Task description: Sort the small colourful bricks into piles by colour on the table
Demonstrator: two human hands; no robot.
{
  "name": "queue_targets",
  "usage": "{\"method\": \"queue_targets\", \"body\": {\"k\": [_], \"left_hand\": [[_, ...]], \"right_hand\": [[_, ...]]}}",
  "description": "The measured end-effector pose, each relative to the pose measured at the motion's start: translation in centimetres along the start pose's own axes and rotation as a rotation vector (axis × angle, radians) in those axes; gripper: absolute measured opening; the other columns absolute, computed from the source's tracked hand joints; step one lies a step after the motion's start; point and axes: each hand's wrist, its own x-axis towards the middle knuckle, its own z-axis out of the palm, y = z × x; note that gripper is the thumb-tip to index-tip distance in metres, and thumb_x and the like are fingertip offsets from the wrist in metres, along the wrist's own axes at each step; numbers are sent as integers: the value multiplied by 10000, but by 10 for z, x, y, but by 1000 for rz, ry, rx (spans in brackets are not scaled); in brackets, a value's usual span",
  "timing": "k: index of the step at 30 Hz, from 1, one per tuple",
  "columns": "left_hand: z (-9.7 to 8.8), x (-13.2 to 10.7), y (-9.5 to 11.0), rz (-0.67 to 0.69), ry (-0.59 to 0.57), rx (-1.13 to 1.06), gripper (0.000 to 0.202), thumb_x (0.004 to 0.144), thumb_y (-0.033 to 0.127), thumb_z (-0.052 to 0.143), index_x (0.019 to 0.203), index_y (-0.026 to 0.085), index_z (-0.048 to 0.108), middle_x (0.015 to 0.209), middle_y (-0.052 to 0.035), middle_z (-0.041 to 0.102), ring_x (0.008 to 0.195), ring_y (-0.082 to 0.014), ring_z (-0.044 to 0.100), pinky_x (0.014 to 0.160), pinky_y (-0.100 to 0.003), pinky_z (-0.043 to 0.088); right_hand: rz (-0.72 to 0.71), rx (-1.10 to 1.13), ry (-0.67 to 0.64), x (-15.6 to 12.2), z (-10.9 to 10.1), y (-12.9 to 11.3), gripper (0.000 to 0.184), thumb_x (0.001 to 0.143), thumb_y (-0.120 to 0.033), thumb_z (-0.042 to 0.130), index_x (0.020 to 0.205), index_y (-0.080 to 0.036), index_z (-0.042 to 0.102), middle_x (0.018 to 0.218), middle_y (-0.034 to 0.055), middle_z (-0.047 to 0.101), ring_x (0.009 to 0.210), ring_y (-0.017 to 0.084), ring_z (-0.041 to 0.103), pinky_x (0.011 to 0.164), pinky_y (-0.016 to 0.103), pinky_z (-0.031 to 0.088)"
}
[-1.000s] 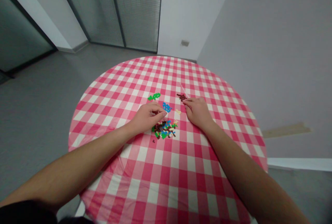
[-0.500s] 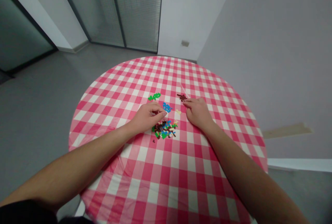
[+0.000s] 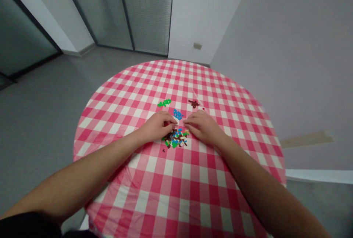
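Note:
A mixed pile of small plastic building pieces (image 3: 178, 139) in brown, blue, green and cream lies on the checked cloth. My left hand (image 3: 158, 126) is at the pile's upper left edge, thumb and fingers curled closely together. Across a small gap, my right hand (image 3: 202, 126) has its fingers and thumb drawn together above the pile's right side. Whatever either hand pinches is too small to make out. Just beyond the hands sits a blue group of pieces (image 3: 178, 114), with a green group (image 3: 164, 103) farther left and a dark brown group (image 3: 194, 104) farther right.
A round table with a red and white checked tablecloth (image 3: 176, 201) carries everything. One tiny red piece (image 3: 203, 108) lies past my right hand, and a loose brown piece (image 3: 163, 150) is below the pile. Glass panels (image 3: 146, 14) and a wall (image 3: 289, 65) stand beyond.
My right hand has come from the dark brown group toward the pile and my left hand, covering the cream pieces. The tiny red piece now shows. My left hand has shifted slightly downward.

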Motion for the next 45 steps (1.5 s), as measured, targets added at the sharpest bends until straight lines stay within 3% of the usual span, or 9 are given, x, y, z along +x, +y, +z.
{"method": "queue_targets", "body": {"k": [5,8,16,22,31,38,45], "left_hand": [[-3,1,3,129,-141,104,215,875,158,568,965,201,759,899,-47,721,868,-182,643,851,-339,470],[-4,1,6,165,-196,159,213,911,211,557,937,202,768,882,-44,712,859,-181,635,860,-346,450],[-3,1,6,166,-189,145,167,884,241,608,844,210,767,829,-35,705,827,-182,633,845,-343,436],[-2,1,5,154,-148,62,122,853,221,645,813,212,759,801,-26,710,792,-171,638,828,-331,442],[0,1,7,74,-51,-74,186,879,244,608,743,195,725,783,-32,710,784,-165,630,785,-322,455],[0,1,8,56,61,-129,142,848,235,641,741,194,726,759,-42,689,792,-177,621,751,-317,471],[0,0,11,59,73,-126,113,836,220,657,756,201,734,769,-38,690,789,-175,621,749,-315,480]], "right_hand": [[19,-12,-166,1,0,-15,219,934,-258,589,1073,-189,744,947,104,695,900,228,585,789,370,461],[37,-17,-173,2,1,-16,204,927,-241,597,1044,-184,754,935,108,684,897,227,580,783,364,457],[33,51,-132,3,6,-15,136,879,-194,616,880,-182,752,857,84,709,838,215,613,782,368,473],[45,144,-2,3,10,-18,95,803,-138,643,804,-202,713,826,46,736,818,197,646,779,340,496],[24,184,222,2,11,-21,47,830,-178,639,823,-204,678,827,44,743,797,185,655,737,312,515],[110,195,220,2,9,-25,97,867,-278,654,908,-207,706,828,52,734,769,185,640,722,320,500],[148,191,141,3,7,-25,178,925,-261,568,887,-210,734,819,50,744,769,186,644,740,327,483]]}}
